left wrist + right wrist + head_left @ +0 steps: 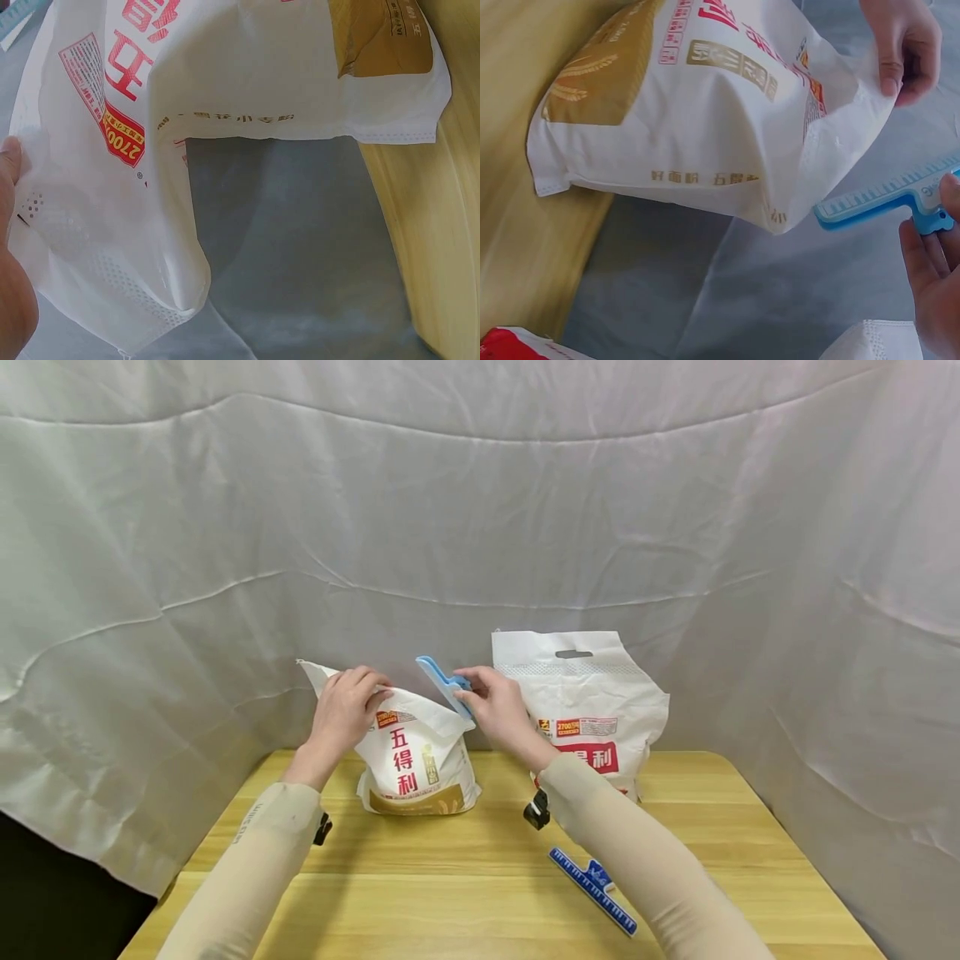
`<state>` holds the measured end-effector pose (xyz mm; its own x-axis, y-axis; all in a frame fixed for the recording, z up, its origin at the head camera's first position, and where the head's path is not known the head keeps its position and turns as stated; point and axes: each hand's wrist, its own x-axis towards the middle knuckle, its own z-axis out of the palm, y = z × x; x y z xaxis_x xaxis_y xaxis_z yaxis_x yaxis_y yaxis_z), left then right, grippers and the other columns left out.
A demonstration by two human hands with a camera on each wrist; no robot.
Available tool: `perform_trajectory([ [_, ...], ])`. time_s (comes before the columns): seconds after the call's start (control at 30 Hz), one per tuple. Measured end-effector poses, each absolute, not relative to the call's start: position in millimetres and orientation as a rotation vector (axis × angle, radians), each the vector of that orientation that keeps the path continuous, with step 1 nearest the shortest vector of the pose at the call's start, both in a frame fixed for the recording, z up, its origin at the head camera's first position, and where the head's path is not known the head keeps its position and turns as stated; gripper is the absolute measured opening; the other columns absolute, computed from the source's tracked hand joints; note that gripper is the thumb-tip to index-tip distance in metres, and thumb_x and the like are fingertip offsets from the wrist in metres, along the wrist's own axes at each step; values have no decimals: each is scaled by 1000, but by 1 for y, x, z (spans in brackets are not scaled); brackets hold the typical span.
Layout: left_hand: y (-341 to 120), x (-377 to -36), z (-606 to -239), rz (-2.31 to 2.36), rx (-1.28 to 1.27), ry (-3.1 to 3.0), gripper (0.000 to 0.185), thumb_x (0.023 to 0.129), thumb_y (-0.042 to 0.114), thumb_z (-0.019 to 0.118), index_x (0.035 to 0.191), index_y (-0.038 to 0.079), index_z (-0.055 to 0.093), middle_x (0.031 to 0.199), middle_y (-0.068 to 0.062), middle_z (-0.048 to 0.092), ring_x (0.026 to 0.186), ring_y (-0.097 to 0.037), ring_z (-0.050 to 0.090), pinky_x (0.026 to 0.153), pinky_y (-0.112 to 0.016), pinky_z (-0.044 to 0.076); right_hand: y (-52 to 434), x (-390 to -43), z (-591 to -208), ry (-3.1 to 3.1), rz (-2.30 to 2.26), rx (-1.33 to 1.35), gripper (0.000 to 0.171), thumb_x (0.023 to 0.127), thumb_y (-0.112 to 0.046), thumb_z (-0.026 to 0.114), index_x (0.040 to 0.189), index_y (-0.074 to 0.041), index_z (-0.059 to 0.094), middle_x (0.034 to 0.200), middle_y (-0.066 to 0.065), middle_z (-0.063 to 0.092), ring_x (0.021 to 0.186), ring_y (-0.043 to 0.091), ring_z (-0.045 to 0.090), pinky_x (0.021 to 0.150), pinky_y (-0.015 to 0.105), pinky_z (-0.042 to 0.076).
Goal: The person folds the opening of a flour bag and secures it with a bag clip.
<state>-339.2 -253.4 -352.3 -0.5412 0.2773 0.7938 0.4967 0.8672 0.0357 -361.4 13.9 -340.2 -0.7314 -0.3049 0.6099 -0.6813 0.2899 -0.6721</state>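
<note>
A white flour bag (pixel 420 752) with red characters and a gold band stands on the left half of the table, its top folded over. My left hand (pixel 347 703) pinches the folded top edge of that bag, thumb in front, as the right wrist view also shows. In my right hand (pixel 498 706) is a light blue sealing clip (pixel 889 196) with a ruler-like bar, held by its handle. The clip's far end is close to the right corner of the bag's fold; whether it touches I cannot tell. The clip's jaws look parted slightly in the head view.
A second white flour bag (pixel 592 702) with a cut-out handle stands upright at the right, behind my right forearm. A dark blue sealing clip (pixel 592 889) lies on the wooden table (pixel 450 893) near the front. Grey cloth (pixel 480 527) hangs behind the table.
</note>
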Motion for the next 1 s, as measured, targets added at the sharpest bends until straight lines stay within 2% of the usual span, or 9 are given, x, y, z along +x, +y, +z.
perform_trajectory([
  [0.23, -253, -339, -351, -304, -516, -2173, 15, 95, 14, 77, 105, 4, 72, 101, -11, 70, 95, -34, 66, 98, -52, 49, 8, -365, -329, -2244, 1390, 879, 24, 95, -8, 75, 119, -3, 74, 104, 13, 76, 87, 23, 73, 77, 32, 62],
  [0.47, -255, -338, -352, -399, -435, -2232, 19, 96, 19, 77, 110, 6, 72, 109, -11, 71, 105, -34, 65, 105, -50, 45, 3, -368, -324, -2288, 1440, 893, 20, 94, -6, 75, 114, -3, 75, 105, 13, 78, 90, 23, 75, 77, 31, 62],
  [0.67, -256, -339, -352, -438, -406, -2244, 17, 97, 17, 74, 111, 7, 73, 112, -10, 71, 109, -33, 65, 108, -50, 42, -4, -374, -323, -2380, 1285, 914, 16, 95, -11, 76, 110, -7, 78, 106, 8, 79, 85, 17, 74, 71, 26, 59],
  [1.0, -256, -338, -352, -444, -401, -2250, 15, 98, 11, 71, 112, 5, 72, 113, -13, 72, 109, -36, 65, 107, -53, 41, -16, -379, -324, -2446, 1131, 960, 11, 93, -11, 78, 103, -8, 79, 105, 6, 80, 89, 17, 76, 75, 25, 60],
])
